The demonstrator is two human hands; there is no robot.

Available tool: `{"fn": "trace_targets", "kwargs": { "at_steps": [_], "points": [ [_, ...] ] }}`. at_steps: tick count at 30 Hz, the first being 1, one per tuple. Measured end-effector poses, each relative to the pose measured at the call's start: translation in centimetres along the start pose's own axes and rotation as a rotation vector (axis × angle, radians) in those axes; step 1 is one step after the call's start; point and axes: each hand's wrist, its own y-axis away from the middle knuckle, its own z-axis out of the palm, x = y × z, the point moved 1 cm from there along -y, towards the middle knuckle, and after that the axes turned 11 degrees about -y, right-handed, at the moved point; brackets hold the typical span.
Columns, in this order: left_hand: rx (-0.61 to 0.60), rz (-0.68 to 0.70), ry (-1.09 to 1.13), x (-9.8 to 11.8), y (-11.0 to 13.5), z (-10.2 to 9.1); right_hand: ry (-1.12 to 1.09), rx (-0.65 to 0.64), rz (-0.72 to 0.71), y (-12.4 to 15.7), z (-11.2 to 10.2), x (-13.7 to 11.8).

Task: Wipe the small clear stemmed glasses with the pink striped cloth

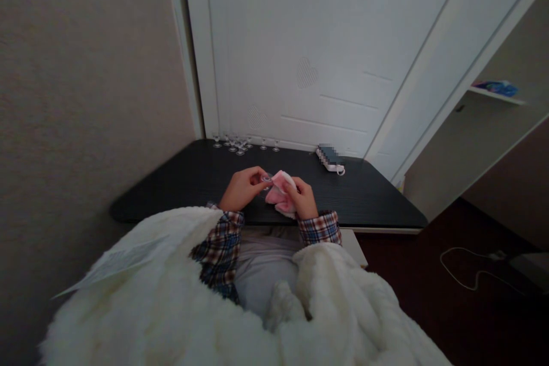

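Between the thumb and fingers of my left hand (243,187) is a small clear stemmed glass (266,178), held above the near side of the black table. My right hand (304,197) grips a pink and white cloth (282,193), which hangs down in folds from the fingers. The cloth's upper edge meets the glass, and part of the glass is hidden by my fingers and the cloth. Several more small stemmed glasses (239,146) stand at the back of the table, beyond my left hand.
The black table (373,200) ends against white panelled doors (266,28). A phone-like device with a white case and strap (330,158) lies at the back right. A wall (94,80) is close on the left. A white cable (463,286) runs across the floor at right.
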Motion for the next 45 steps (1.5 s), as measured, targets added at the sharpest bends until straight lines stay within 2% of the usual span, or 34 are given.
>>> {"fn": "trace_targets", "kwargs": {
  "at_steps": [9, 18, 24, 31, 36, 40, 45],
  "points": [
    [0.047, -0.051, 0.102, 0.43, 0.20, -0.16, 0.006, 0.026, -0.006, -0.03, -0.10, 0.08],
    [0.183, -0.062, 0.191, 0.07, 0.14, -0.40, 0.002, 0.050, 0.013, 0.00, -0.10, 0.30],
    [0.080, -0.014, 0.302, 0.08, 0.07, 0.16, 0.001, 0.043, 0.023, -0.04, -0.04, 0.33],
    [0.126, 0.001, 0.437, 0.82, 0.19, -0.18, 0.001, 0.071, 0.053, -0.08, -0.08, 0.53],
    [-0.017, 0.043, 0.349, 0.85, 0.22, 0.02, 0.002, 0.054, 0.047, -0.04, -0.08, 0.19],
    [-0.017, -0.002, 0.269, 0.62, 0.16, 0.00, 0.012, 0.040, 0.029, -0.05, -0.09, 0.01],
    [-0.089, -0.037, 0.217, 0.77, 0.16, -0.16, 0.035, 0.045, 0.018, -0.06, -0.18, 0.16]
  ]
}}
